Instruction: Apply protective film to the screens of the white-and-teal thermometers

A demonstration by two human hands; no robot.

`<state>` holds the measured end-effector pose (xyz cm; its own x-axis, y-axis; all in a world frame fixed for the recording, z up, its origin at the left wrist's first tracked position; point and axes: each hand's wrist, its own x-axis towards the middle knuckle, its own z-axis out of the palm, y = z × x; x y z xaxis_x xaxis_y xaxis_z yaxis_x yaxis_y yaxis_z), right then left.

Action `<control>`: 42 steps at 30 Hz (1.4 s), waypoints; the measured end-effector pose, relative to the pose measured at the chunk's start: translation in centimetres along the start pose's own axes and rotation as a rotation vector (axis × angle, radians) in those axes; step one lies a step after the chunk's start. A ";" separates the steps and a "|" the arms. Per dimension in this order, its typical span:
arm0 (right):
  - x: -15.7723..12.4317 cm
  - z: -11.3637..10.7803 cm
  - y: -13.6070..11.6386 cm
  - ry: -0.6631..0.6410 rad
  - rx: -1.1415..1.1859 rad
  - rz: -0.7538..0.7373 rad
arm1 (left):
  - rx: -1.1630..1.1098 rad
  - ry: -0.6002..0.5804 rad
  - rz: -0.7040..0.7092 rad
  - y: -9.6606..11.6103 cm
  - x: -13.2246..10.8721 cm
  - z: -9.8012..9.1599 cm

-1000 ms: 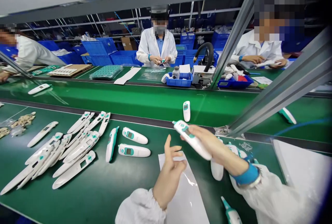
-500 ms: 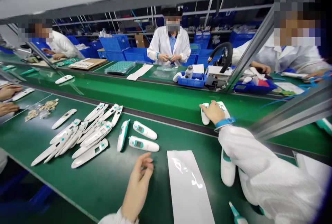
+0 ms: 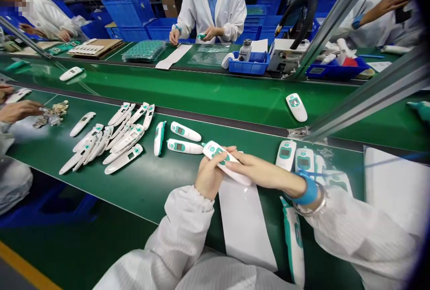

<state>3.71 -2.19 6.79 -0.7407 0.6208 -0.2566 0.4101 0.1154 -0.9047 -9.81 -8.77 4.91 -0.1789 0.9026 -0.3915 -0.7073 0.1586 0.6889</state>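
Note:
A white and teal ear thermometer [image 3: 240,173] lies tilted between both my hands, above a white paper strip [image 3: 247,223]. My left hand [image 3: 208,176] grips it from below, thumb on top near its teal buttons. Across its upper side, my right hand [image 3: 260,169] is closed on it, wearing a blue wrist strap [image 3: 306,190]. To the left lie two similar thermometers [image 3: 184,146] side by side, and another thermometer [image 3: 159,138] on its edge. Several more thermometers [image 3: 285,155] rest by my right wrist, and one thermometer [image 3: 294,243] lies below my right forearm.
Several white casing halves [image 3: 124,158] are heaped on the bench at left. One white device [image 3: 297,107] lies on the green conveyor [image 3: 201,95] beyond the dark rail. A metal post [image 3: 342,102] stands at right. A co-worker [image 3: 215,6] in white sits across; another's hand [image 3: 22,112] is at far left.
My right hand has come back from the conveyor with a thermometer, and my left hand has closed on it too. Another device stays on the conveyor. The view has tilted down.

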 end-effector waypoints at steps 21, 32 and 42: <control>-3.9 1.8 8.9 0.367 -0.428 0.085 | 0.544 -0.133 -0.338 -2.9 -1.2 -3.5; -2.3 1.2 9.3 0.394 -0.340 0.078 | 0.473 -0.151 -0.384 -2.4 -0.1 -2.6; -1.9 0.4 9.3 0.387 -0.296 0.082 | 0.462 -0.157 -0.386 -2.5 0.0 -2.9</control>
<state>8.72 -2.61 -1.27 -0.4709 0.8730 -0.1270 0.6339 0.2348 -0.7369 -10.01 -10.31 1.39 0.1587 0.7881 -0.5947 -0.3256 0.6104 0.7220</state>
